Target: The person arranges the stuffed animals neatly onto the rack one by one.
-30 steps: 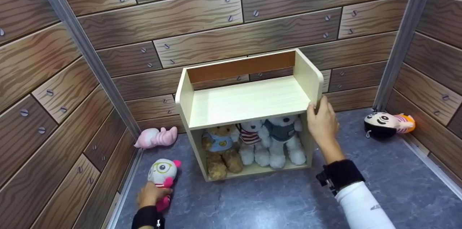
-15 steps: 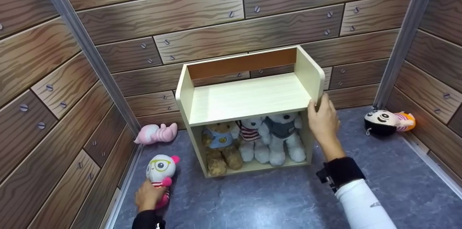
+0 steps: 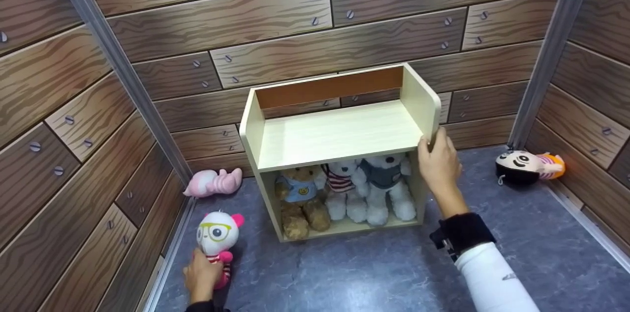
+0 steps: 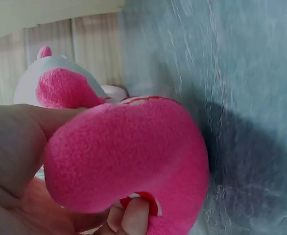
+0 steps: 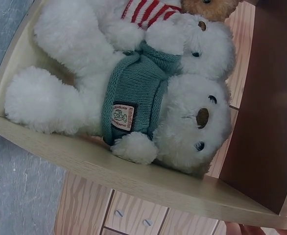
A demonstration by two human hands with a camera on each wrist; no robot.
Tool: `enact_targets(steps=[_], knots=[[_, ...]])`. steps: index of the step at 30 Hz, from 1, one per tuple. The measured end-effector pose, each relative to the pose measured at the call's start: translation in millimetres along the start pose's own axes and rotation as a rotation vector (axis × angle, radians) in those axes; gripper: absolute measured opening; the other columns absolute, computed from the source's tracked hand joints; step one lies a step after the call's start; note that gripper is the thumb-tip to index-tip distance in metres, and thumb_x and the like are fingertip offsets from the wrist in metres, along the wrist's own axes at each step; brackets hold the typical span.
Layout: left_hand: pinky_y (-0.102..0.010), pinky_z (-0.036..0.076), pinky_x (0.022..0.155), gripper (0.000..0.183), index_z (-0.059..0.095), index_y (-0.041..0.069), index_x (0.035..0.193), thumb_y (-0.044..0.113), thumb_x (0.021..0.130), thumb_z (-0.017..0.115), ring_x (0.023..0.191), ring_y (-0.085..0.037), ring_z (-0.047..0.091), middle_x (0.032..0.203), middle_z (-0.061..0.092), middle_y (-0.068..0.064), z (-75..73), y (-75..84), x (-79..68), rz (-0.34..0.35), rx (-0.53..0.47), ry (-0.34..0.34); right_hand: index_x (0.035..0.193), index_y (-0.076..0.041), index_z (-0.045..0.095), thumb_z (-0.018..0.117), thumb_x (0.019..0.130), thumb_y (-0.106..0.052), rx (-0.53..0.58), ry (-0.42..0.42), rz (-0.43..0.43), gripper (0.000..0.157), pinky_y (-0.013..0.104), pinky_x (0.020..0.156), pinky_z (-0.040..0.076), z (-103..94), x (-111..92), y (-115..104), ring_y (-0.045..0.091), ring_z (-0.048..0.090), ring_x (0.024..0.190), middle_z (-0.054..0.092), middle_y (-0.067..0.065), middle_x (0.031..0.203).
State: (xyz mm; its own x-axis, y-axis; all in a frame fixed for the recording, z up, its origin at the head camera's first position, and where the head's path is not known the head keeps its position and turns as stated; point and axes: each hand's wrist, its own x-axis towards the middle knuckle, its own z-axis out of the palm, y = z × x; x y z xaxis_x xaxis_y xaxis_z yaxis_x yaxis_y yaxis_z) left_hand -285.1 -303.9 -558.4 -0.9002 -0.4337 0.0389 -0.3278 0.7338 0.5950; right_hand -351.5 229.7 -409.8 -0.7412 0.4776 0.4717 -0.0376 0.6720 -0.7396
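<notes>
At the lower left my left hand [image 3: 203, 272] grips the body of a plush panda doll [image 3: 217, 231] with yellow glasses and pink ears. Its pink plush limb [image 4: 133, 152] fills the left wrist view, with fingertips [image 4: 136, 215] curled under it. My right hand [image 3: 439, 163] holds the right side panel of a pale wooden shelf [image 3: 339, 135], thumb at the front edge. Inside the lower compartment sit a brown teddy bear [image 3: 304, 203], a white bear in a striped top [image 3: 341, 189] and a white bear in a green sweater [image 5: 138, 93].
A pink plush toy [image 3: 214, 183] lies in the left corner of the floor [image 3: 344, 272]. Near the right wall lies a black, cream and orange plush doll [image 3: 529, 168]. Wood-patterned walls [image 3: 275, 41] stand on three sides, one behind the shelf.
The panda doll in my left hand has tilted up a little and shifted slightly left, its face turning more toward the head camera. My right hand stays on the shelf's side.
</notes>
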Motion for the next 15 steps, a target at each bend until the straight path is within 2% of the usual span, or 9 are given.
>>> enact_targets(steps=[5,8,12,15], knots=[[-0.063,0.039,0.088,0.060,0.038,-0.012,0.125,0.015,0.080,0.068,0.107,-0.060,0.046,0.118,0.054,-0.041,-9.1,6.3,-19.7,-0.005,-0.061,0.065,0.142,-0.004,0.045,0.045,0.101,-0.034,0.004,-0.026,0.018,0.051,0.066,0.084,0.044,-0.2,-0.7,-2.1,0.048,0.059,0.111,0.059,0.023,0.126],[-0.063,0.038,0.089,0.063,0.036,-0.011,0.128,0.016,0.080,0.068,0.108,-0.060,0.045,0.118,0.053,-0.042,-17.1,17.6,-32.6,-0.005,-0.101,0.112,0.144,-0.005,0.043,0.044,0.101,-0.035,0.003,-0.040,0.031,0.052,0.066,0.086,0.044,-1.4,-0.3,-2.9,0.047,0.058,0.112,0.059,0.023,0.127],[-0.063,0.040,0.092,0.072,0.035,-0.008,0.137,0.019,0.080,0.071,0.111,-0.059,0.049,0.122,0.054,-0.040,-30.6,43.4,-53.4,0.022,-0.172,0.176,0.144,-0.004,0.043,0.043,0.102,-0.034,-0.002,-0.044,0.032,0.053,0.066,0.086,0.044,-3.3,0.4,-3.3,0.048,0.058,0.112,0.059,0.024,0.126],[-0.062,0.043,0.093,0.075,0.037,-0.007,0.139,0.018,0.079,0.074,0.112,-0.055,0.055,0.122,0.058,-0.037,-42.0,69.3,-69.3,0.077,-0.252,0.233,0.144,-0.004,0.043,0.044,0.102,-0.034,-0.005,-0.037,0.027,0.052,0.066,0.086,0.044,-4.2,0.8,-2.7,0.048,0.059,0.110,0.059,0.025,0.124]])
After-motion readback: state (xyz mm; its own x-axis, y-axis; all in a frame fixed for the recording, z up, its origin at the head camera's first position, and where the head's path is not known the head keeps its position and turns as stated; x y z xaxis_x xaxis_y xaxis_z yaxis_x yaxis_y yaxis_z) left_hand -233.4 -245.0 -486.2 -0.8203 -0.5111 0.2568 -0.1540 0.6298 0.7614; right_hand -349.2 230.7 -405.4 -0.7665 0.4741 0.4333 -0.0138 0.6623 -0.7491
